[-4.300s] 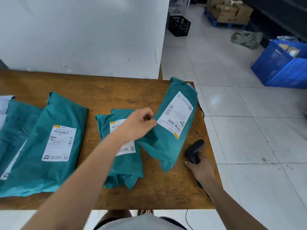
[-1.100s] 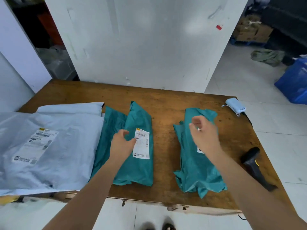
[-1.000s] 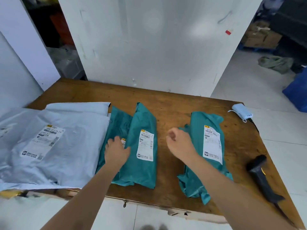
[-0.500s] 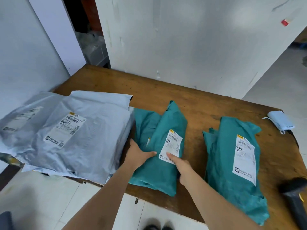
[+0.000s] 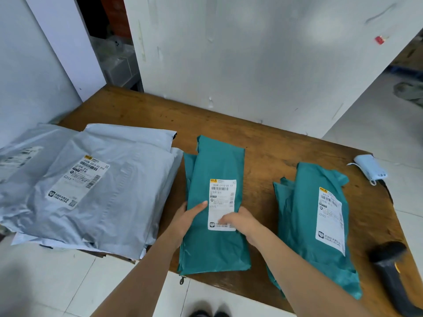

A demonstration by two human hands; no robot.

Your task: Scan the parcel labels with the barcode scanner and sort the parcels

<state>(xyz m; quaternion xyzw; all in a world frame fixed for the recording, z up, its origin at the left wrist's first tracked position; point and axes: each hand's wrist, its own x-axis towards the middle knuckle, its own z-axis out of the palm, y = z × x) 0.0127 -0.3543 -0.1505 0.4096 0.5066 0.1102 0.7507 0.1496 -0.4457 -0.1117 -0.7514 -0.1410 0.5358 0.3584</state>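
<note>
A slim, crinkled teal plastic parcel [image 5: 217,250] lies lengthwise on the worn brown wooden table [image 5: 263,143], on top of another teal bag, its near end at the table's front edge. The left hand [image 5: 187,217] grips the parcel's left edge, thumb flat on top and the other fingers hidden under the edge. The right hand [image 5: 241,221] rests on the parcel's right side, fingers held together and pressing on the lower part of the white printed paper label [image 5: 221,197].

Right of the right hand, apart from it, a wrinkled heap of teal parcels [image 5: 304,225] lies with its own long white label facing up. Farther right, near the table's front corner, the black plastic barcode scanner [image 5: 389,266] lies untouched and blurred. Beyond it, at the far right edge, sits a soft, light blue folded face mask [image 5: 370,167]. Left of the left hand, smooth, puffy grey plastic parcels [image 5: 114,202] are stacked, overhanging the front edge and touching the teal bags.
</note>
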